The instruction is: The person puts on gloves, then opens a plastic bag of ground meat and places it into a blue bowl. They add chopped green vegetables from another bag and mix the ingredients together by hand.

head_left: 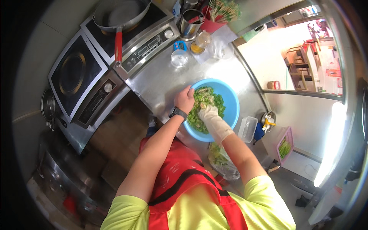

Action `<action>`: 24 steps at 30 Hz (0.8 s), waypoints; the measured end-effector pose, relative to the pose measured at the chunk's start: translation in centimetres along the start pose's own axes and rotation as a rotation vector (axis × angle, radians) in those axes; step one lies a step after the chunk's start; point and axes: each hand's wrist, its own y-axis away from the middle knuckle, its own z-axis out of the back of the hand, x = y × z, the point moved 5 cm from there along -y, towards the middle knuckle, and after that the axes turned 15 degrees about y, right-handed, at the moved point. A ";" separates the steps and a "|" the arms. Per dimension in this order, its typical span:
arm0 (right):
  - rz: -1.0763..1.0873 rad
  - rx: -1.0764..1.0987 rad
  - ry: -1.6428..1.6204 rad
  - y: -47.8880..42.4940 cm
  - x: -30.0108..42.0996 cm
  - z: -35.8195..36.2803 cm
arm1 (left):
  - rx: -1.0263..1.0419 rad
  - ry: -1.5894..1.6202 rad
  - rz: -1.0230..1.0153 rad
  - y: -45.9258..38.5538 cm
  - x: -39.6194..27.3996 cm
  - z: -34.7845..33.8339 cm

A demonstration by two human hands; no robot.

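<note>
A light-blue plastic basin point(232, 107) stands on the stainless steel counter in front of me. Chopped green leafy vegetables point(201, 125) fill its lower part, with a paler, finely cut heap point(204, 95) among them. My left hand point(184, 99), bare and with a black wristwatch point(177, 112), grips the basin's left rim, thumb on top. My right hand point(209, 112) wears a whitish disposable glove and reaches into the greens. Its fingertips are buried in them, so I cannot see whether they hold anything.
Left of the counter are two induction cookers, one bearing a frying pan point(119, 14) with a red handle. Behind the basin stand a clear lid point(179, 58), a blue timer point(180, 45) and a jar point(197, 47). A clear plastic box point(247, 129) and a bag of greens point(220, 156) lie at right.
</note>
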 end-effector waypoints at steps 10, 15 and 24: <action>0.042 -0.277 -1.033 8.4 -4.7 9.5 | 0.012 -0.002 0.019 -0.5 -0.2 0.8; -0.071 -0.573 -0.527 -0.5 -0.8 7.3 | 0.031 -0.011 0.012 -0.7 -0.7 -0.1; 0.404 -0.642 -0.594 9.3 -1.7 2.8 | -0.088 0.052 0.038 -0.4 1.1 0.6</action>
